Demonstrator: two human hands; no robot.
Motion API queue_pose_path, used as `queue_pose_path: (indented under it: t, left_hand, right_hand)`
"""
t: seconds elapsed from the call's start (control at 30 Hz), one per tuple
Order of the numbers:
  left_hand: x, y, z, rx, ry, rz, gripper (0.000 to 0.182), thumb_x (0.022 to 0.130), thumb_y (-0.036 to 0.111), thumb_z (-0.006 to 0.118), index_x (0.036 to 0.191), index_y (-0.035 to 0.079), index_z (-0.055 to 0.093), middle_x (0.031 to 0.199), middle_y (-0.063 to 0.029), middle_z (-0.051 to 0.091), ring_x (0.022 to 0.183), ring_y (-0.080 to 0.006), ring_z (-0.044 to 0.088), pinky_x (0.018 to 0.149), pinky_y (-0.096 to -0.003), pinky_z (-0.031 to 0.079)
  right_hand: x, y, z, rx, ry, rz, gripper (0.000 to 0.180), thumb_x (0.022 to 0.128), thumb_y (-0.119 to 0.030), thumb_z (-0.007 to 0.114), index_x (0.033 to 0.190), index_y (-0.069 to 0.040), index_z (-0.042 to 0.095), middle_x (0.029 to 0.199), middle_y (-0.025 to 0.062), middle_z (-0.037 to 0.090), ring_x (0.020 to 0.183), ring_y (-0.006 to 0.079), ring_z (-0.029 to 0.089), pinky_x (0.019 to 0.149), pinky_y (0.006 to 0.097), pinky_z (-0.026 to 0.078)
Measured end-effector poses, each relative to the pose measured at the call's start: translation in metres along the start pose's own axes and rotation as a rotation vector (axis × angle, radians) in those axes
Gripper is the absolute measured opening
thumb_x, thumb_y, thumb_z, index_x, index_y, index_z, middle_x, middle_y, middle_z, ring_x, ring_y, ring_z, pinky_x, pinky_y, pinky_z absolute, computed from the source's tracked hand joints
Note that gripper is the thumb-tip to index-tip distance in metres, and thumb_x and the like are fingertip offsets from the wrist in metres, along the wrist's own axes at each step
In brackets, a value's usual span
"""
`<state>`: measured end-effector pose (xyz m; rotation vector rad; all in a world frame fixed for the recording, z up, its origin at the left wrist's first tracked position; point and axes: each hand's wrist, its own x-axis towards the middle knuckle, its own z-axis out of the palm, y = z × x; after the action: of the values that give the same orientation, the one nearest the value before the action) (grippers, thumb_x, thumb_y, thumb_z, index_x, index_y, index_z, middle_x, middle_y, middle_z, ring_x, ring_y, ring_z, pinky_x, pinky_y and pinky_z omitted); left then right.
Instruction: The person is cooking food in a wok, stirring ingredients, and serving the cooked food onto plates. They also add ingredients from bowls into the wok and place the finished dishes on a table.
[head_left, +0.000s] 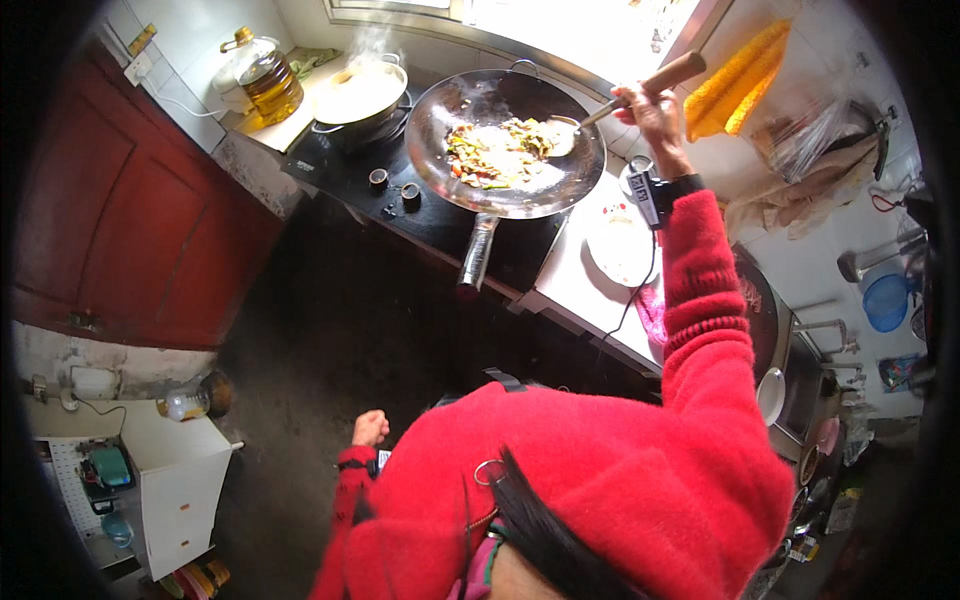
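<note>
My right hand (651, 116) is closed around the handle of a metal spatula (592, 118), whose blade rests in a large wok (439, 187) at the right edge of chopped food (499, 154) with green and red bits. The wok sits on a black gas stove (360, 176), its wrapped handle pointing towards me. My left hand (370, 427) hangs low beside my body, fingers curled, with nothing visible in it. A steaming pot (360, 97) stands on the left part of the stove.
An oil jug (270, 86) stands at the back left. A white plate (622, 244) and a pink cloth (651, 311) lie on the counter right of the stove. A yellow towel (739, 82) hangs on the wall. A white cabinet (176, 495) is at lower left, below a red door (127, 202).
</note>
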<state>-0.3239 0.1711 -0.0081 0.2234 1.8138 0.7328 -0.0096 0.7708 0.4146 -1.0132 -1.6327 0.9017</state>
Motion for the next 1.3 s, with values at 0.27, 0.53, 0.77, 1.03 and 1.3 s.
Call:
queue_pose_path:
  t: [0.27, 0.53, 0.77, 1.03, 1.3]
  left_hand:
    - [0.067, 0.179, -0.020, 0.083, 0.023, 0.567, 0.020, 0.087, 0.010, 0.061, 0.102, -0.001, 0.067, 0.069, -0.0010, 0.061, 0.062, -0.0085, 0.055, 0.057, -0.0252, 0.046]
    - [0.096, 0.385, 0.034, 0.371, 0.187, 1.045, 0.032, 0.082, 0.012, 0.067, 0.112, 0.001, 0.064, 0.101, -0.0157, 0.069, 0.095, -0.0276, 0.067, 0.084, -0.0348, 0.051]
    - [0.137, 0.450, 0.059, 0.616, 0.402, 1.237, 0.046, 0.079, 0.005, 0.068, 0.124, 0.002, 0.056, 0.119, -0.0166, 0.062, 0.111, -0.0294, 0.059, 0.094, -0.0364, 0.047]
    - [0.172, 0.481, 0.066, 1.031, 0.188, 1.246, 0.041, 0.078, 0.006, 0.063, 0.119, 0.011, 0.058, 0.116, -0.0137, 0.059, 0.106, -0.0334, 0.057, 0.091, -0.0413, 0.049]
    - [0.172, 0.482, 0.087, 1.195, 0.406, 1.143, 0.021, 0.084, 0.018, 0.064, 0.094, 0.001, 0.059, 0.092, -0.0188, 0.063, 0.087, -0.0337, 0.065, 0.074, -0.0418, 0.054]
  right_hand:
    - [-0.002, -0.050, 0.025, -0.008, -0.247, -0.092, 0.029, 0.088, -0.036, 0.067, 0.092, -0.008, 0.072, 0.079, 0.0055, 0.071, 0.065, 0.0097, 0.067, 0.058, 0.0226, 0.054]
    - [-0.015, -0.035, 0.062, 0.184, -0.202, 0.120, 0.034, 0.094, -0.037, 0.057, 0.096, -0.003, 0.065, 0.090, 0.0108, 0.071, 0.068, 0.0153, 0.068, 0.064, 0.0286, 0.056]
    - [-0.011, -0.018, 0.084, 0.156, -0.282, 0.070, 0.032, 0.092, -0.033, 0.061, 0.099, -0.002, 0.068, 0.089, 0.0088, 0.070, 0.072, 0.0149, 0.066, 0.071, 0.0282, 0.056]
    - [0.001, -0.100, 0.053, -0.496, -0.137, 0.127, 0.033, 0.094, -0.032, 0.059, 0.076, -0.005, 0.068, 0.062, 0.0013, 0.061, 0.050, 0.0049, 0.053, 0.048, 0.0193, 0.045]
    - [-0.023, -0.061, 0.048, -0.219, -0.241, -0.087, 0.022, 0.086, -0.024, 0.065, 0.093, -0.003, 0.068, 0.080, 0.0054, 0.067, 0.068, 0.0109, 0.062, 0.060, 0.0228, 0.052]
